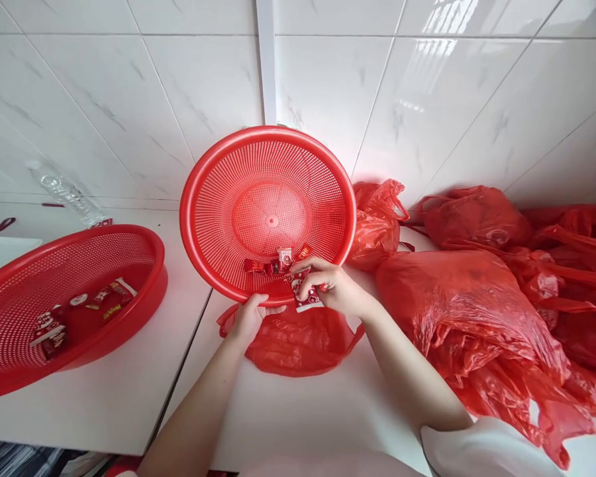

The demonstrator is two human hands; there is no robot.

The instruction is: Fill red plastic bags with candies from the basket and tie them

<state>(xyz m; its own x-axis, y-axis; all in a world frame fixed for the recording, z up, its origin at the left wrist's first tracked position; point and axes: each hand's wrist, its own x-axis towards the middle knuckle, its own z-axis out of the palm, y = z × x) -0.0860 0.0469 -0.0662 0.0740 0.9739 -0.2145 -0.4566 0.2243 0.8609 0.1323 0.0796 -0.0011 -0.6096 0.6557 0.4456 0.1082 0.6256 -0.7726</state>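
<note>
A round red mesh basket (273, 146) is tilted up against the tiled wall, its opening facing me. Several small wrapped packets (285, 257) lie at its lower inside. My left hand (251, 318) grips the basket's lower rim. Over the right part of that rim, my right hand (328, 285) holds a red and white packet (305, 291) between its fingers. Below the basket, an open red plastic bag (298, 344) lies on the white table, partly under the rim and my hands.
Another red basket (149, 291) with several packets (104, 298) stands at the left. Behind it a clear plastic bottle (69, 195) leans on its side. Full red plastic bags (461, 291) crowd the right side. A dark seam (189, 358) crosses the white table (283, 424).
</note>
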